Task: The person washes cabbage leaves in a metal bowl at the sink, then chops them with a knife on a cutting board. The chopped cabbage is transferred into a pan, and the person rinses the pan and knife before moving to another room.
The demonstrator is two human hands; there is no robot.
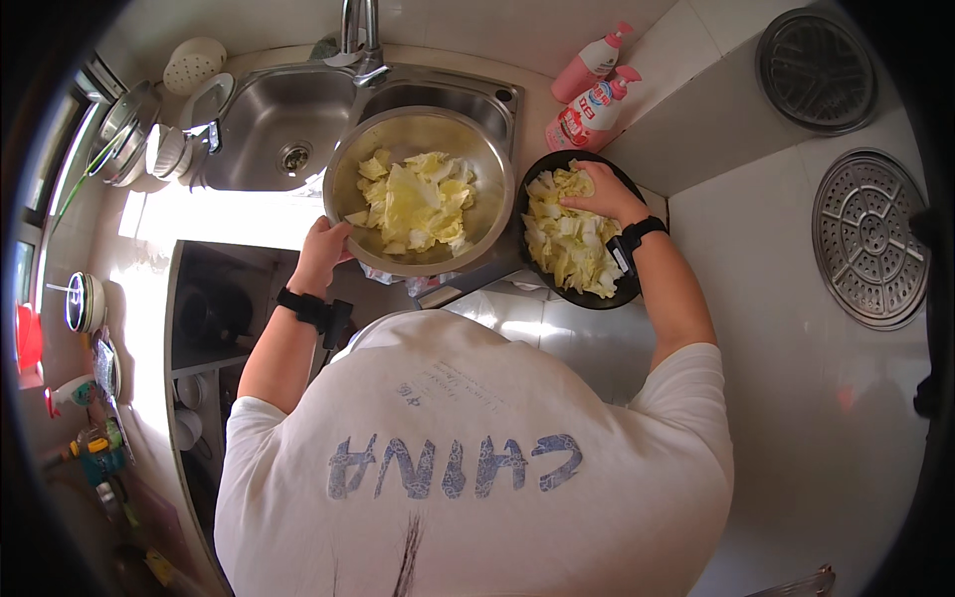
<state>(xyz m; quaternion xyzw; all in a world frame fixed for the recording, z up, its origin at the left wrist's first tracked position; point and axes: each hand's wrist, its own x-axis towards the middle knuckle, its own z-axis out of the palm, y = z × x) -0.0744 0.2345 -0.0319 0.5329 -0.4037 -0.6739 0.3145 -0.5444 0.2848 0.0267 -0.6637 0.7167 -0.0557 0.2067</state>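
My left hand [324, 250] grips the near left rim of a wide stainless-steel bowl [490, 224], thumb on the rim and fingers beneath. Torn pale-yellow leaves, apparently napa cabbage [412, 198], lie in the middle of this bowl. To its right is a round black pan or basin [530, 277], heaped with more cut cabbage leaves [568, 242]. Over the far part of that heap, my right hand [608, 192] has thumb and fingers around some leaves. Its fingertips are partly hidden among them. A black band with a small device circles each wrist.
Behind the bowl is a double steel sink [283, 112] with a faucet [369, 63]. Two pink pump bottles [586, 116] stand at the back right. White bowls [168, 153] sit left of the sink. A perforated steamer plate [871, 237] and a dark round plate [817, 71] are at the right wall.
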